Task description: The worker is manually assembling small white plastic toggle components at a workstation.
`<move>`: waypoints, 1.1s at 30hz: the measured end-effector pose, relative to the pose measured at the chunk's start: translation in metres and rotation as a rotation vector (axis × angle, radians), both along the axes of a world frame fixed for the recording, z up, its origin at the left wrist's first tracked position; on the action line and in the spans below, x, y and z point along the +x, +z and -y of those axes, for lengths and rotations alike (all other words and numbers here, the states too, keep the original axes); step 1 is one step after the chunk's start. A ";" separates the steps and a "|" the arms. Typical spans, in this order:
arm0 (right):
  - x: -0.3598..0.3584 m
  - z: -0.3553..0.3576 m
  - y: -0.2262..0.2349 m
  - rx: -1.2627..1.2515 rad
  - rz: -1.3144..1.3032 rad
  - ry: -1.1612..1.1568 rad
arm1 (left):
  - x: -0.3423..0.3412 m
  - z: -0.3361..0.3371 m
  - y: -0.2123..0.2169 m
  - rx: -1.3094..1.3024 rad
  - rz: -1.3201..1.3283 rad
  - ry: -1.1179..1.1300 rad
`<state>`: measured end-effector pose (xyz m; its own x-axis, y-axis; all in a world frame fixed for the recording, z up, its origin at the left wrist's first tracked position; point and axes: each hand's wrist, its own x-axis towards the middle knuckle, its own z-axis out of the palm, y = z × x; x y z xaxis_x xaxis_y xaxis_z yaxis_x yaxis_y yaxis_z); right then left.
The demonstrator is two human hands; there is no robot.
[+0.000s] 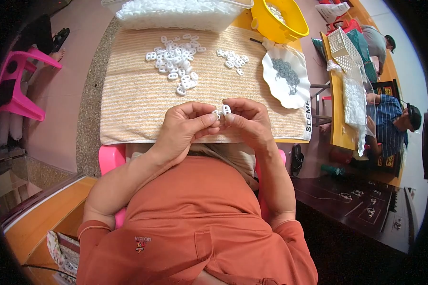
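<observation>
My left hand (188,123) pinches a small whitish piece (218,115) between thumb and fingertips, its exact kind too small to tell. Right beside it, my right hand (249,118) grips a white oval plastic piece with two holes (226,109). Both sets of fingertips nearly meet above the towel's front edge. Ahead of them lies a large loose pile of similar white two-holed pieces (173,61), and a smaller group of them (233,61) sits to its right. On a white wavy-rimmed plate (276,92) is a heap of tiny grey parts (286,73).
A striped beige towel (128,104) covers the table. At the far edge stand a clear tub (176,24) full of white pieces and a yellow basin (283,31). A pink stool (21,80) is on the left. People sit at another table (338,109) on the right.
</observation>
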<state>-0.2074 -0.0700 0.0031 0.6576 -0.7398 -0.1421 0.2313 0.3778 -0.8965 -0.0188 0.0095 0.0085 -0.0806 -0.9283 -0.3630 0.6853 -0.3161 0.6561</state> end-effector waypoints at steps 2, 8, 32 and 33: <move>0.001 0.000 0.001 -0.005 -0.014 -0.004 | 0.000 0.000 -0.001 0.002 0.005 -0.002; 0.000 0.000 -0.001 0.005 -0.016 -0.009 | 0.000 0.000 -0.002 -0.002 0.007 -0.002; 0.002 -0.003 0.000 -0.003 -0.075 -0.012 | 0.000 0.000 -0.003 0.005 0.017 -0.014; 0.002 -0.003 0.000 -0.003 -0.076 -0.012 | 0.000 0.000 -0.003 0.004 0.016 -0.014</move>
<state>-0.2054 -0.0674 0.0028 0.6359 -0.7483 -0.1889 0.1676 0.3727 -0.9127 -0.0187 0.0092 0.0051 -0.0881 -0.9257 -0.3680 0.6705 -0.3283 0.6653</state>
